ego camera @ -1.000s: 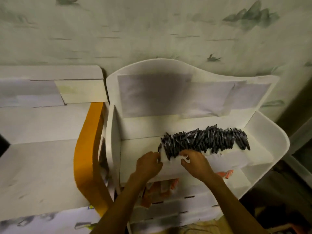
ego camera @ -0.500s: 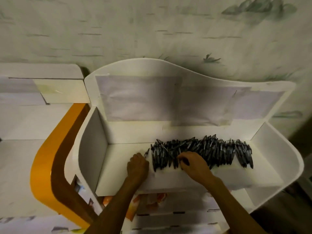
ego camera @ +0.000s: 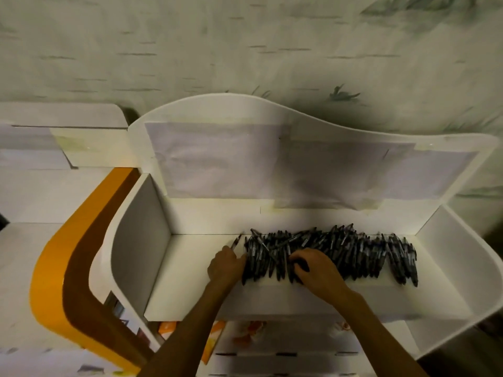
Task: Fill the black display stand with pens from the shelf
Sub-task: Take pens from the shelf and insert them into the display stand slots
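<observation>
Nearest, both forearms reach up from the bottom edge. The left hand [ego camera: 225, 266] sits at the left end of the heap of dark plastic pens [ego camera: 329, 255], its grip closed round one pen [ego camera: 235, 242] whose tip sticks up past the knuckles. The right hand [ego camera: 317, 270] lies on the heap with fingers curled into it; whether it grasps any pens I cannot tell. The pens lie across the white shelf [ego camera: 190, 268], toward its back wall. To gather well, I judge it best to square a small bundle and lift it clear without scattering. The black display stand is not in view, and the dim light hides pen details.
</observation>
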Tool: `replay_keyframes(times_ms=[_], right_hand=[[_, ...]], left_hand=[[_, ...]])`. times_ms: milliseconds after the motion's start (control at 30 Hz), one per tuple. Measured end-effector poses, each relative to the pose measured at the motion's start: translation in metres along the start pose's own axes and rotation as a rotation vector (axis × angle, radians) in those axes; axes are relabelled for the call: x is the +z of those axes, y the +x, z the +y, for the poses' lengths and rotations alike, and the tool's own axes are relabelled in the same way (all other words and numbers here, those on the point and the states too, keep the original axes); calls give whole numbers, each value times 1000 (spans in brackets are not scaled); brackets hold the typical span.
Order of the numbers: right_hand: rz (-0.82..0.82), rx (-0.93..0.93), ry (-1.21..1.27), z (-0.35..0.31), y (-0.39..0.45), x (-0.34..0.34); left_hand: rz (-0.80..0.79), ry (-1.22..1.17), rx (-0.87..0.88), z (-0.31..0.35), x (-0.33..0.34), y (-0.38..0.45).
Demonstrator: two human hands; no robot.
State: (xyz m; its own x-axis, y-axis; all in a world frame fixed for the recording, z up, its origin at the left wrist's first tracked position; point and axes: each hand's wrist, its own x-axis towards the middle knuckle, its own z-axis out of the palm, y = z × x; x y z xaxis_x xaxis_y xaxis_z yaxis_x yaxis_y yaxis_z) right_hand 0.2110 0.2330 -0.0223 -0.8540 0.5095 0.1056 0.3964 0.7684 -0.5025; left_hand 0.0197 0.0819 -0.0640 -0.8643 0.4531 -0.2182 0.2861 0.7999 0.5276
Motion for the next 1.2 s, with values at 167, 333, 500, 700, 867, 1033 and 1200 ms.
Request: replay_keyframes(times_ms=[167,333,500,700,867,1033,1200], right_hand=[[1,-8,18,7,-1,-4],[-5,-19,36,12,1,-5],[-15,-28,30,16,2,-3],[-5,-50,40,15,5,-3],[-5,-57,55,12,4,0],[-12,-49,43,15,1,-1],[6,-54,36,17,1,-6]], left_hand=[[55,104,15,10,2,0],[-66,235,4,15,-9,8],[11,171,-10,10,-9,4],[33,-121,-7,10,-13,3],[-1,-9,-14,21,-5,2],[86,130,-49,20,-7,2],[140,113,-93,1,-7,2]])
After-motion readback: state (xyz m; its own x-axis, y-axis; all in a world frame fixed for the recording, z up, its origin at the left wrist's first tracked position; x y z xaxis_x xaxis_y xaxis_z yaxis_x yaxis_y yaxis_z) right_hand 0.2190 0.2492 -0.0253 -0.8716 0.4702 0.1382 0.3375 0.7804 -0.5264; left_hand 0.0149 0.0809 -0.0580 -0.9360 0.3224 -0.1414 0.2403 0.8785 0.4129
